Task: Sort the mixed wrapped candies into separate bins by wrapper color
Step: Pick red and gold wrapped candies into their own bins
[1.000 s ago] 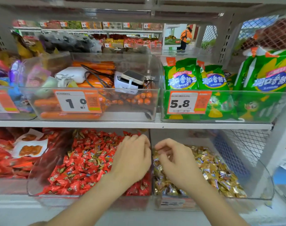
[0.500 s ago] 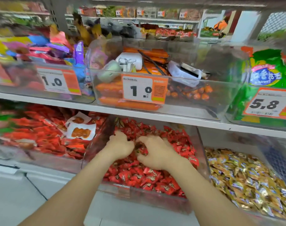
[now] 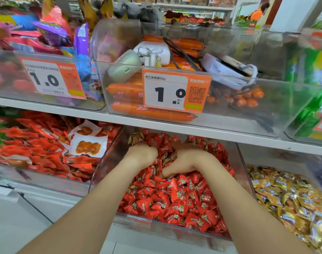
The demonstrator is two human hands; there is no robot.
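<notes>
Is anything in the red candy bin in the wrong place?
Yes. Gold-wrapped candies lie among the red candies, some at the back left of the bin, some between the left hand and right hand. Wrong colour there.

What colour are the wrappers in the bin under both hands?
Mostly red wrappers, a few gold ones mixed in; head view.

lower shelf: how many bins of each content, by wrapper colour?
Red-wrapped candy bin: 1
Gold-wrapped candy bin: 1
Red snack-packet bin: 1
Total: 3
</notes>
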